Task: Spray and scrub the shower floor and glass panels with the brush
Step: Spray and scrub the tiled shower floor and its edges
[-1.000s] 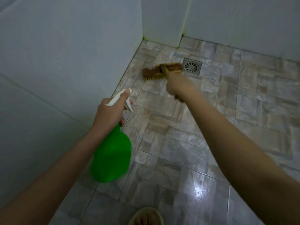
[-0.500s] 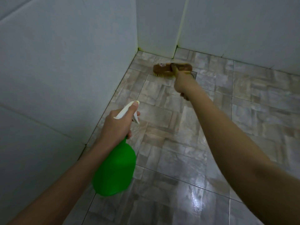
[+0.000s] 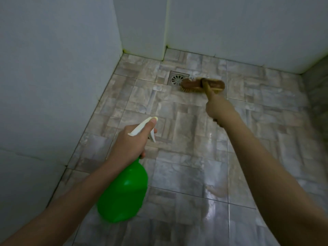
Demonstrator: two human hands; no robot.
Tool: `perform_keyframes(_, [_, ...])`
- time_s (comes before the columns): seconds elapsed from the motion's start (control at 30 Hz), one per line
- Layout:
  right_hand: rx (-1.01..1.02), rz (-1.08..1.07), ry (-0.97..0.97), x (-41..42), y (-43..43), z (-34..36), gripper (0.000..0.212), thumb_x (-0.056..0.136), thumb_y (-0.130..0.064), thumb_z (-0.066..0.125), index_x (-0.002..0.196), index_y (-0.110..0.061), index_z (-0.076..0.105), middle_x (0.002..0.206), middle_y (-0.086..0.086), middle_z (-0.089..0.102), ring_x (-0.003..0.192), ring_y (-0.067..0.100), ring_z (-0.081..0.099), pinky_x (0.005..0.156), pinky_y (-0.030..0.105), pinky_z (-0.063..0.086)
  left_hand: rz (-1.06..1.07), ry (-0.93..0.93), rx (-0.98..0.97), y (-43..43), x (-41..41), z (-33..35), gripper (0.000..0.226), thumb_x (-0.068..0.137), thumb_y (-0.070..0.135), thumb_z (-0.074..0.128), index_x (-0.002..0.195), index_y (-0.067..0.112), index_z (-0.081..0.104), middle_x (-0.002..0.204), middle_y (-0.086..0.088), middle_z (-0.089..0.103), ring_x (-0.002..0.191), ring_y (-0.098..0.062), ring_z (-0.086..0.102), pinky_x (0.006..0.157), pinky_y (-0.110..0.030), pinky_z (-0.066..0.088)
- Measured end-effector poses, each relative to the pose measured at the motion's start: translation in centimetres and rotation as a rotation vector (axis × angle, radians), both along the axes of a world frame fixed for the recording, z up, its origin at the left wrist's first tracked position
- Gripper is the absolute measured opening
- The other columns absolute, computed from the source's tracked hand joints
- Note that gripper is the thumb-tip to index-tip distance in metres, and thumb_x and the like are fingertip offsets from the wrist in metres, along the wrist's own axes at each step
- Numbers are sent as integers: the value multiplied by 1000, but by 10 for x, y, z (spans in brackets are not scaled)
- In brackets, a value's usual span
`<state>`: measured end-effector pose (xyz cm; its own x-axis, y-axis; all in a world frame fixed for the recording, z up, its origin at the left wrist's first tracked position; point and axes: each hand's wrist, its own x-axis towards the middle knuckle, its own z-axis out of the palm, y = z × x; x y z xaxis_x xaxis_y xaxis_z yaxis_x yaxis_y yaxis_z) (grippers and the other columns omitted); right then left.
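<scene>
My right hand [image 3: 217, 107] grips the wooden handle of a scrub brush [image 3: 202, 85], whose bristles press on the tiled shower floor [image 3: 177, 176] just right of the round metal drain [image 3: 177, 79]. My left hand [image 3: 132, 141] holds the neck of a green spray bottle [image 3: 124, 192] with a white trigger head, thumb along the top. The bottle hangs tilted over the floor near the left wall, nozzle pointing toward the far corner.
Pale walls [image 3: 53, 77] close the floor in on the left and at the back, meeting in a corner with yellowish grout. A darker surface [image 3: 319, 96] rises at the far right. The near floor tiles shine wet.
The brush has swept from left of the drain to its right side. My left hand with the bottle has shifted right, farther from the left wall. The view turned, showing more of the back wall.
</scene>
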<state>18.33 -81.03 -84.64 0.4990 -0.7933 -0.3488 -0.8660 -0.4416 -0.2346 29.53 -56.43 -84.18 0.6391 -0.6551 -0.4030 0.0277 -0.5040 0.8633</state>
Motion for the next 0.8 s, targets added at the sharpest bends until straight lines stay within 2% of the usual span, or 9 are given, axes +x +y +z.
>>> perform_keyframes(0.07, [46, -32, 47, -16, 2, 8, 86, 93, -1, 34, 147, -55, -8, 102, 20, 58, 57, 25, 59, 36, 27, 42, -22, -3, -11, -10, -5, 2, 55, 93, 63, 53, 84, 15, 77, 102, -27, 71, 37, -15, 52, 53, -30, 47])
perform_keyframes(0.17, [64, 3, 100, -68, 59, 18, 78, 98, -7, 33, 149, -52, -6, 74, 9, 56, 52, 19, 56, 42, 28, 43, -82, -7, -3, -23, -11, 4, 57, 94, 63, 52, 86, 13, 77, 96, -29, 71, 37, -14, 52, 53, -29, 48])
perform_keyframes(0.23, [94, 38, 92, -90, 81, 21, 76, 101, -11, 33, 146, -56, -9, 68, 6, 55, 49, 18, 54, 43, 30, 46, -97, 2, -12, -32, -16, 6, 57, 93, 64, 53, 85, 12, 76, 98, -28, 72, 37, -16, 53, 56, -32, 51])
perform_keyframes(0.3, [99, 25, 85, -82, 53, 22, 70, 102, -13, 31, 144, -59, -1, 73, 9, 55, 48, 19, 54, 38, 28, 44, -95, 14, -31, -42, -20, 10, 54, 93, 64, 54, 83, 17, 77, 104, -26, 72, 37, -16, 53, 59, -37, 53])
perform_keyframes(0.37, [74, -12, 64, -59, 3, 19, 67, 101, -11, 30, 149, -51, 5, 77, 12, 51, 49, 21, 53, 34, 25, 40, -109, 13, -30, -50, -24, 12, 50, 93, 65, 54, 77, 25, 78, 104, -23, 74, 37, -16, 54, 60, -36, 53])
perform_keyframes(0.5, [38, -90, 47, -48, -45, 18, 70, 99, -10, 30, 150, -48, 2, 86, 15, 56, 52, 22, 53, 35, 25, 41, -114, 61, -62, -60, -31, 15, 50, 84, 75, 53, 74, 34, 78, 96, -20, 77, 40, -19, 56, 61, -39, 54])
perform_keyframes(0.6, [-32, -100, 59, -88, 1, 2, 81, 96, -5, 34, 148, -52, -8, 65, 6, 53, 49, 17, 52, 56, 40, 56, -125, 106, -65, -74, -33, 20, 54, 82, 76, 55, 80, 28, 80, 92, -13, 78, 43, -23, 56, 56, -35, 50])
perform_keyframes(0.7, [-66, -97, 1, -100, 13, -12, 89, 93, -2, 35, 146, -52, -16, 62, 6, 55, 46, 17, 52, 40, 29, 39, -163, 107, -57, -92, -36, 23, 47, 94, 62, 54, 89, 23, 79, 90, 3, 80, 54, -30, 59, 53, -31, 48])
perform_keyframes(0.8, [-67, -132, 18, -70, -56, -9, 85, 93, -1, 34, 149, -51, -7, 78, 10, 55, 51, 20, 54, 33, 24, 34, -189, 115, -84, -107, -41, 24, 42, 94, 63, 55, 90, 28, 78, 91, 5, 79, 61, -37, 62, 53, -32, 47])
